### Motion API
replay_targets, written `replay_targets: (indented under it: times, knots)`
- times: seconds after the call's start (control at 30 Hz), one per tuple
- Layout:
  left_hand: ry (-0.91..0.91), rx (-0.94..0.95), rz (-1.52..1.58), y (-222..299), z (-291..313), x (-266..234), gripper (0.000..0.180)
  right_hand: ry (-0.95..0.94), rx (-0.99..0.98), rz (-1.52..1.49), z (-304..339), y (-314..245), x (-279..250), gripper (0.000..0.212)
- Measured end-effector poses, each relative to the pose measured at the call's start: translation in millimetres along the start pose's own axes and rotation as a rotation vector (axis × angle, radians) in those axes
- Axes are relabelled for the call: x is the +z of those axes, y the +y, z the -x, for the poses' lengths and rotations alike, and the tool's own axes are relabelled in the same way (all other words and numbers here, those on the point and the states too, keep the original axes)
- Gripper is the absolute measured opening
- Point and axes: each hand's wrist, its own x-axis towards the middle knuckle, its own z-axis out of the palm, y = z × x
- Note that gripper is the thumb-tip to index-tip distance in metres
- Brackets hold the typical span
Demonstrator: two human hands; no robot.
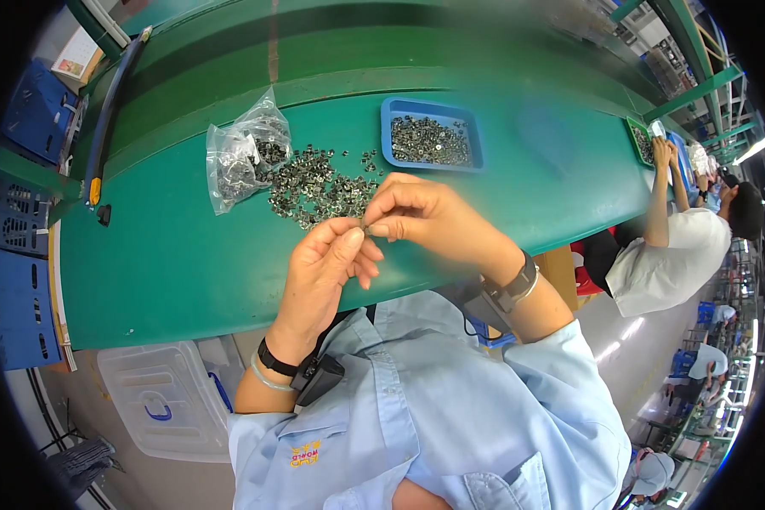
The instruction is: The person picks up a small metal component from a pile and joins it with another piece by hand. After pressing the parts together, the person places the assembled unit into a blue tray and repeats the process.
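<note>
Head view, looking down over a green counter (187,255). Left hand (319,276) and right hand (429,217) raised together above the near edge, fingertips meeting on one small metal part (365,225) — a tiny dull-grey piece, mostly hidden by the fingers. Left thumb and forefinger pinched on it from the left; right thumb and forefinger pinched on it from the right, other fingers curled loosely. Black bands on both wrists, light blue sleeves below.

Just beyond the hands, a loose heap of small metal parts (319,187) spread on the counter. To its left, a crumpled clear plastic bag (242,157) with more of the same inside, touching the heap. Farther off and to the right, a blue tray (433,136) filled with similar pieces, apart from the heap.

Far right, another person in a white shirt (667,255) reaching toward a green tray (640,140). Near left, below the counter, a clear plastic bin (166,399); blue crates (17,280) at the left rim.

Likely handling of the part — light, stiff, hard, probably smooth enough to slip and easy to drop; too small for anything but a fingertip pinch across its edges
</note>
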Motion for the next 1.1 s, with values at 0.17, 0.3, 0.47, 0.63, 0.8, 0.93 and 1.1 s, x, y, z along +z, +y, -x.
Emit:
replay_targets:
  times: [0.17, 0.3, 0.47, 0.63, 0.8, 0.93, 1.1]
  knots:
    - [-0.045, -0.093, 0.036, -21, -7, 29, 0.021, 0.048, -0.036, 0.007, 34, 4, -23, 0.014]
    - [-0.109, -0.123, 0.175, -39, -27, 59, 0.020, 0.177, -0.138, 0.050, 62, 11, -47, 0.015]
    - [-0.002, -0.128, 0.148, -73, -36, 145, 0.020, 0.393, -0.386, 0.408, 126, 8, -94, 0.019]
    - [0.018, -0.066, -0.031, -121, -35, 267, 0.023, 0.497, -0.514, 0.505, 225, -8, -171, 0.016]
    - [0.033, 0.024, -0.215, -150, -17, 360, 0.024, 0.565, -0.466, 0.512, 307, -19, -210, 0.014]
    - [0.138, 0.193, -0.519, -167, 17, 372, 0.021, 0.631, -0.360, 0.434, 362, -16, -230, 0.012]
    - [0.304, 0.275, -0.611, -159, 38, 359, 0.020, 0.721, -0.305, 0.408, 381, -17, -222, 0.010]
